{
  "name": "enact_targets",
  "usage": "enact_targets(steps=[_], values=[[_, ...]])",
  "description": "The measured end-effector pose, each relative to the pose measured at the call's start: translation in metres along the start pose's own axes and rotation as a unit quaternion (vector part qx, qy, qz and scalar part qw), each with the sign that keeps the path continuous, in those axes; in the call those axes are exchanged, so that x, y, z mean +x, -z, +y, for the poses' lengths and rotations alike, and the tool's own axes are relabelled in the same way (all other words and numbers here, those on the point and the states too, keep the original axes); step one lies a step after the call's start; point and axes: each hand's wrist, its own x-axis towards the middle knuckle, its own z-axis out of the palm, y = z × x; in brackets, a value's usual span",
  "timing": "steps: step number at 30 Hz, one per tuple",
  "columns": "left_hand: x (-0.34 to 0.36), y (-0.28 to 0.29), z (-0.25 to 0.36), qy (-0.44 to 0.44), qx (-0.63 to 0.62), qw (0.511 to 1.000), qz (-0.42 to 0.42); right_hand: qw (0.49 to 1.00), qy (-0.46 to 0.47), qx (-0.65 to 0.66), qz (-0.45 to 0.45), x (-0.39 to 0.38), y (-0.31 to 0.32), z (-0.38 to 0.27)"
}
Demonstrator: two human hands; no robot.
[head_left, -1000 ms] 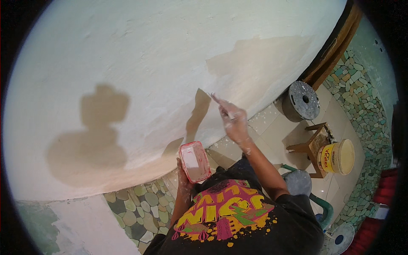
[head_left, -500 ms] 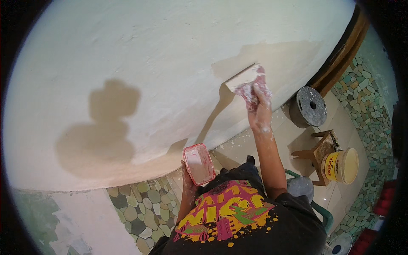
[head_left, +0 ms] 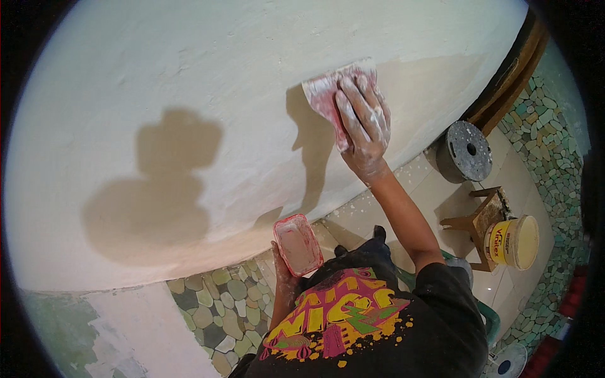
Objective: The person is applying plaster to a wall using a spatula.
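Note:
My right hand (head_left: 363, 126), smeared with white filler, presses a flat pink plastic scraper (head_left: 324, 94) against the white wall (head_left: 252, 69), fingers spread along its back. My left hand (head_left: 282, 268) is held close to my chest and grips a small red-rimmed rectangular tray (head_left: 297, 244) with pale filler in it. The wall surface around the scraper is freshly skimmed and shows my shadow to the left.
A band of green and grey pebble tiles (head_left: 227, 309) runs below the white wall. On the tiled floor at right stand a round grey concrete weight (head_left: 465, 151), a small wooden stool (head_left: 482, 220) and a yellow paint bucket (head_left: 513, 242). A fan (head_left: 507, 365) sits at the lower right.
My right hand has swept up and across the wall with the scraper, from edge-on to flat against the surface. The tray in my left hand has stayed near my chest.

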Motion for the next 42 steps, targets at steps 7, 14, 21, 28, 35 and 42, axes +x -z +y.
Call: enact_targets(steps=[7, 14, 21, 28, 35, 42], values=[[0.002, -0.003, -0.001, -0.009, 0.018, 1.000, -0.011, 0.993, -0.054, -0.056, -0.085, -0.042, -0.009, 0.003], [-0.001, -0.034, 0.010, 0.034, 0.076, 0.996, 0.043, 0.949, -0.213, 0.014, -0.232, -0.101, 0.039, -0.009], [0.011, -0.016, 0.006, 0.049, 0.061, 0.995, 0.055, 0.945, -0.307, 0.117, 0.012, 0.004, 0.033, 0.020], [0.000, -0.012, -0.003, 0.057, 0.035, 0.997, 0.031, 0.972, -0.210, 0.081, -0.064, 0.011, 0.015, -0.076], [-0.003, -0.019, -0.006, 0.046, 0.065, 0.996, 0.041, 0.983, -0.124, 0.064, -0.116, 0.032, 0.044, -0.029], [-0.001, -0.008, -0.010, 0.009, 0.023, 1.000, 0.001, 0.990, 0.026, -0.055, -0.130, -0.026, -0.005, 0.017]])
